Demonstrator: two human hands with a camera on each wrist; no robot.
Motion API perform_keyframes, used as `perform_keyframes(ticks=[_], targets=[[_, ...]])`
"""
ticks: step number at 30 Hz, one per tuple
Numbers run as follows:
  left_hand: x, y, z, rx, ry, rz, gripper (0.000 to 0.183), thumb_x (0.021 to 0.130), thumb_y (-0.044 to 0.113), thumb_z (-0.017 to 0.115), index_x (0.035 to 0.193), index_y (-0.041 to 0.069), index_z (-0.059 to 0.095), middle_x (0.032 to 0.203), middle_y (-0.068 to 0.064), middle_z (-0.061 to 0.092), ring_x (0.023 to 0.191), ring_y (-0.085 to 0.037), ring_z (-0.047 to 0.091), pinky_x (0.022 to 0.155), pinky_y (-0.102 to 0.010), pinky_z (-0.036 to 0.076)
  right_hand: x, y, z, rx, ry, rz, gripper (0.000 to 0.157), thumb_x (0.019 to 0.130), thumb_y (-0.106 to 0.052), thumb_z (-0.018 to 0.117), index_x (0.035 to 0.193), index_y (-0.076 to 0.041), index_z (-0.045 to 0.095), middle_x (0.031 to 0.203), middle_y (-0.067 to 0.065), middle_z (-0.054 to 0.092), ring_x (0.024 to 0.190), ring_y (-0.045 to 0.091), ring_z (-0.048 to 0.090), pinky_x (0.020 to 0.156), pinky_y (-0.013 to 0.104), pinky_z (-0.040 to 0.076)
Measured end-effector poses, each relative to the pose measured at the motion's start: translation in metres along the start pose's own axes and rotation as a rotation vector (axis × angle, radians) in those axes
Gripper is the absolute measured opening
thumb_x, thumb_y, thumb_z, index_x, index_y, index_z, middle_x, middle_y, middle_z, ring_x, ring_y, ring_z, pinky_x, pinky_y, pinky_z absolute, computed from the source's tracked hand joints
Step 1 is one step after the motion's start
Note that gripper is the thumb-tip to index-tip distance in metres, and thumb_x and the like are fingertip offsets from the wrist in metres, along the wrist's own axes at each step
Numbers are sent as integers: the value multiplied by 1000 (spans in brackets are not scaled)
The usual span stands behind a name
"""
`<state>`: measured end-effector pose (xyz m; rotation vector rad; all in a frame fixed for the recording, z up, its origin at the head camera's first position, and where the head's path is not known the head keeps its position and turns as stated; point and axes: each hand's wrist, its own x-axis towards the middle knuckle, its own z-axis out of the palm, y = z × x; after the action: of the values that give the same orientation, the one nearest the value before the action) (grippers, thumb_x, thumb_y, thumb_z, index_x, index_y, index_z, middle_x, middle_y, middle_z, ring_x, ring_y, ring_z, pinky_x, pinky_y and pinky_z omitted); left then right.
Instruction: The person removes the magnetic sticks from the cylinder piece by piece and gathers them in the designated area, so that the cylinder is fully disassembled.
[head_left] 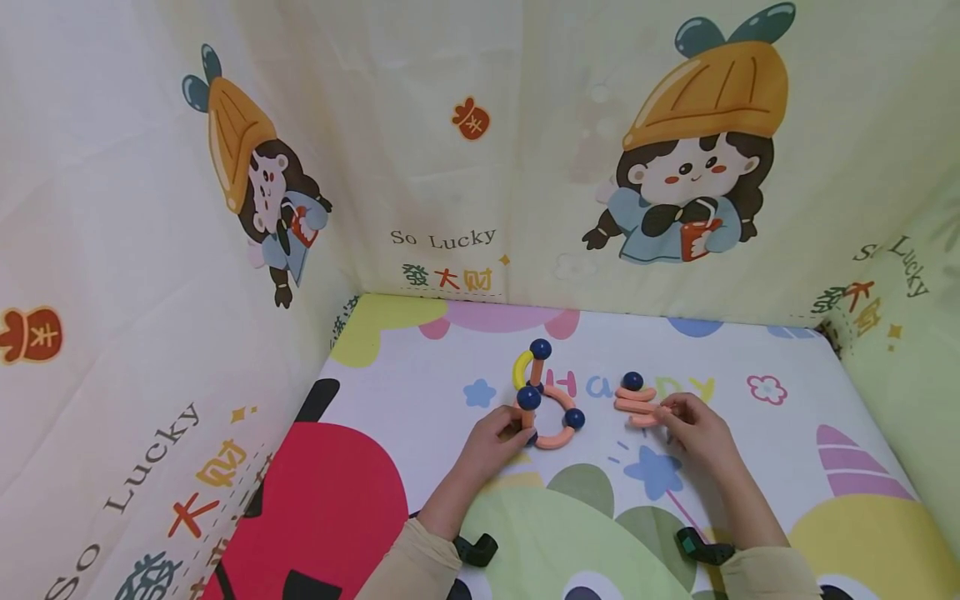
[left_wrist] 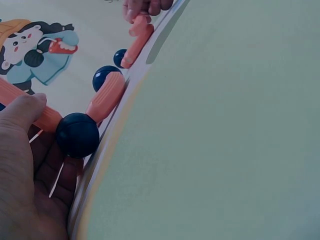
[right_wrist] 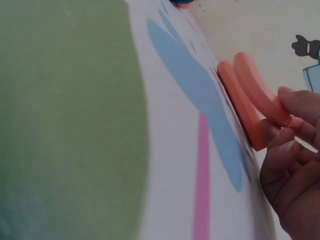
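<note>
My left hand (head_left: 486,443) grips an upright orange magnetic rod (head_left: 528,420) with a dark blue ball (head_left: 528,398) on top. That rod belongs to a build of curved orange rods (head_left: 557,441) joined by blue balls (head_left: 574,418) into a ring. At its back, a yellow curved rod (head_left: 521,368) and another upright orange rod rise to a blue ball (head_left: 541,349). To the right, my right hand (head_left: 699,432) pinches the end of a curved orange rod (right_wrist: 256,87) between thumb and finger. A straight orange rod (right_wrist: 237,100) lies right beside it.
Near the right hand, a loose blue ball (head_left: 633,381) sits by another orange rod (head_left: 640,392). The table cover (head_left: 442,425) is printed with cartoon shapes and letters. Printed cloth walls (head_left: 427,167) stand at the back and sides.
</note>
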<state>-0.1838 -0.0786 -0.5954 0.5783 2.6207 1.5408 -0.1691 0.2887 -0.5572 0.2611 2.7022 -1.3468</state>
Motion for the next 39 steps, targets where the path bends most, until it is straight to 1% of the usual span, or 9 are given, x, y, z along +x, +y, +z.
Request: perform_keyframes(ticks=[5, 12, 16, 19, 25, 32, 39], targets=[[0, 1, -1, -2, 0, 6, 27, 94, 46, 64, 109, 23, 67, 107, 7, 65, 91, -6, 59, 82, -24, 53, 1, 4, 3, -39, -2, -1, 51, 93, -55, 60, 118, -11, 57, 84, 7, 60, 64, 15, 54, 55, 28, 46], [-1, 1, -1, 2, -6, 6, 29, 94, 48, 63, 109, 24, 67, 107, 7, 65, 91, -6, 59, 82, -23, 52, 1, 4, 7, -147, 24, -31, 51, 93, -58, 58, 114, -11, 60, 93, 6, 62, 77, 18, 51, 61, 27, 42], [-1, 1, -1, 3, -8, 5, 30, 94, 49, 62, 109, 24, 67, 107, 8, 65, 90, -6, 59, 81, -23, 52, 1, 3, 8, -192, 36, -52, 49, 95, -56, 57, 114, -11, 60, 92, 6, 61, 78, 19, 51, 63, 27, 40], [-1, 1, -2, 3, -5, 6, 30, 94, 50, 62, 109, 24, 66, 107, 8, 65, 90, -6, 58, 81, -23, 52, 0, 2, 8, -201, 34, -52, 48, 95, -55, 57, 114, -11, 58, 88, 6, 59, 76, 19, 50, 62, 27, 39], [-1, 1, -2, -3, -7, 13, 29, 94, 49, 63, 108, 24, 67, 108, 7, 65, 91, -6, 59, 82, -23, 52, 0, 2, 9, -184, 18, -44, 50, 95, -55, 57, 115, -9, 59, 88, 6, 60, 73, 18, 51, 59, 27, 41], [-1, 2, -3, -2, -6, 19, 30, 94, 49, 62, 108, 24, 67, 107, 7, 65, 92, -6, 59, 83, -23, 52, 1, 2, 7, -184, 42, -54, 48, 95, -54, 57, 117, -11, 56, 77, 5, 57, 58, 16, 52, 50, 28, 42], [-1, 3, -3, -1, -5, 17, 30, 94, 49, 63, 108, 23, 67, 108, 7, 66, 93, -7, 59, 85, -24, 53, 1, 1, 8, -171, 48, -68, 47, 98, -53, 53, 119, -12, 55, 77, 6, 57, 58, 16, 52, 50, 29, 42]])
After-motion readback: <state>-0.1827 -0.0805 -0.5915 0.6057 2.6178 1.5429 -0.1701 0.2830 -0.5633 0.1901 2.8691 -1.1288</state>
